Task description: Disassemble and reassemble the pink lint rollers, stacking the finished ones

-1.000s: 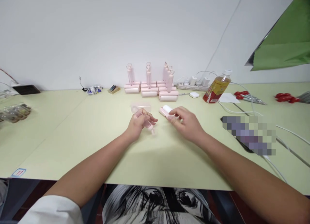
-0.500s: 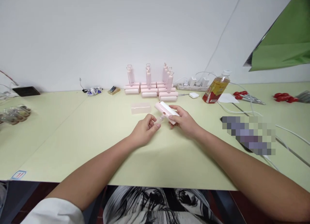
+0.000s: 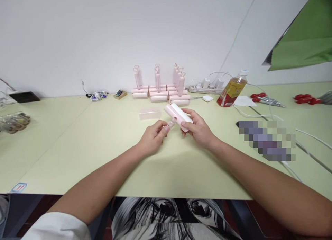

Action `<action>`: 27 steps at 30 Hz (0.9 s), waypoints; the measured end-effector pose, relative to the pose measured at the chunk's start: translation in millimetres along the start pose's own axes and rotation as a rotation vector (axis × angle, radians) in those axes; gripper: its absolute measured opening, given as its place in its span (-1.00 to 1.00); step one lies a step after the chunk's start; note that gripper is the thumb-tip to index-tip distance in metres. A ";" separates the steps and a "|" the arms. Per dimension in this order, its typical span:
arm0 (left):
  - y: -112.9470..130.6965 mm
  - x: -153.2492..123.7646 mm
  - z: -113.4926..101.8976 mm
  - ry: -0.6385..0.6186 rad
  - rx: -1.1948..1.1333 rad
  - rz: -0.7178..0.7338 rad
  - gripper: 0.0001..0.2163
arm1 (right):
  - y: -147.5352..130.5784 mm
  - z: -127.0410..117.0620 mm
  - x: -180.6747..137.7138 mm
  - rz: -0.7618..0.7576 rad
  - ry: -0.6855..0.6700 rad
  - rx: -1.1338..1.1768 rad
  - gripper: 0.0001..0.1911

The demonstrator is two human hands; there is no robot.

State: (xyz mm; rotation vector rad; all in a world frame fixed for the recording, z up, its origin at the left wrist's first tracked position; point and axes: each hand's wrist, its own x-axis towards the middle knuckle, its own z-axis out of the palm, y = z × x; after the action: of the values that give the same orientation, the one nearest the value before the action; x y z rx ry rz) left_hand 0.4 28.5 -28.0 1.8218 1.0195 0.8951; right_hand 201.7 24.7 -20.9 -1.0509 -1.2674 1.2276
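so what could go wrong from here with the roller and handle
The clear handle in the left hand is at the side hole in the lint roller head; a crooked push could jam it. The right hand grips only the head's near end, so it might twist when pushed. The translucent pink cover lies just beyond the left hand and might get knocked.

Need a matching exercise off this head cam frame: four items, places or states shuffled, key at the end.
1. left hand
2. right hand
3. translucent pink box-shaped piece
4. drink bottle

A. stands near the power strip, topped by a white cap
B. grips the pink-and-white roller
C. lies on the table, held by neither hand
D. pinches a clear piece

Pairs: 1-D, 2-B, 3-C, 4-A
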 end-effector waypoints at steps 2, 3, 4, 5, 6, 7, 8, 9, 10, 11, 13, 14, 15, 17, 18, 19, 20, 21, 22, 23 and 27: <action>1.0 -0.5 -0.2 -0.007 0.015 0.001 -0.66 | -0.7 0.9 -1.0 -0.011 0.005 -0.022 -0.39; 1.0 -0.5 -0.3 -0.008 0.028 0.001 -0.65 | -1.0 1.2 -1.3 -0.018 0.010 -0.035 -0.38; 0.7 -0.4 -0.4 -0.006 0.045 0.001 -0.65 | -1.3 1.4 -1.6 -0.026 0.015 -0.048 -0.37; 0.0 -0.1 -0.5 0.004 0.064 0.002 -0.65 | -1.6 1.5 -1.8 -0.036 0.022 -0.062 -0.37; -0.9 0.3 -0.6 0.017 0.082 0.004 -0.66 | -1.9 1.7 -1.9 -0.049 0.031 -0.077 -0.36; -1.9 0.7 -0.6 0.032 0.098 0.006 -0.67 | -2.2 1.8 -2.1 -0.062 0.042 -0.094 -0.36; -2.8 1.2 -0.6 0.046 0.108 0.009 -0.68 | -2.5 2.0 -2.2 -0.074 0.055 -0.114 -0.35; -3.5 1.7 -0.5 0.057 0.114 0.010 -0.68 | -2.7 2.2 -2.3 -0.084 0.067 -0.136 -0.35; -3.8 2.0 -0.5 0.065 0.120 0.010 -0.69 | -2.8 2.3 -2.4 -0.088 0.077 -0.159 -0.34; -3.7 2.2 -0.5 0.071 0.128 0.008 -0.70 | -2.8 2.3 -2.5 -0.091 0.085 -0.180 -0.33; -2.1 2.0 -0.6 0.081 0.153 -0.002 -0.72 | -2.4 1.8 -2.4 -0.095 0.095 -0.218 -0.32; -0.9 1.8 -0.7 0.089 0.167 -0.007 -0.72 | -2.1 1.3 -2.3 -0.099 0.100 -0.235 -0.32; 0.5 1.5 -0.9 0.095 0.178 -0.013 -0.73 | -2.0 0.7 -2.1 -0.106 0.105 -0.254 -0.31; 3.0 0.9 -1.1 0.103 0.193 -0.027 -0.73 | -2.3 -0.7 -1.6 -0.120 0.107 -0.295 -0.31; 3.9 0.7 -1.2 0.103 0.196 -0.035 -0.74 | -2.8 -1.3 -1.4 -0.121 0.102 -0.313 -0.30; 4.5 0.5 -1.3 0.103 0.199 -0.042 -0.74 | -3.7 -1.9 -1.3 -0.118 0.091 -0.328 -0.29; 4.8 0.4 -1.3 0.102 0.203 -0.048 -0.74 | -4.7 -2.4 -1.3 -0.110 0.075 -0.339 -0.27; 4.8 0.3 -1.2 0.101 0.207 -0.051 -0.74 | -5.9 -2.9 -1.3 -0.100 0.061 -0.346 -0.25; 4.6 0.3 -1.1 0.100 0.210 -0.051 -0.74 | -7.1 -3.2 -1.5 -0.091 0.048 -0.352 -0.23; 4.4 0.2 -1.0 0.099 0.212 -0.047 -0.74 | -8.3 -3.4 -1.7 -0.085 0.041 -0.359 -0.21; 3.9 -0.7 -0.3 0.098 0.215 -0.016 -0.74 | -11.0 -3.3 -3.7 -0.097 0.042 -0.409 -0.18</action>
State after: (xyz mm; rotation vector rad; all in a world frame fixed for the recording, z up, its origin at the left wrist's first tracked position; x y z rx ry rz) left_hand 1.0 26.7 -24.5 1.9600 1.2303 0.9008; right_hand 206.0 20.3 -10.5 -1.2799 -1.5568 0.8868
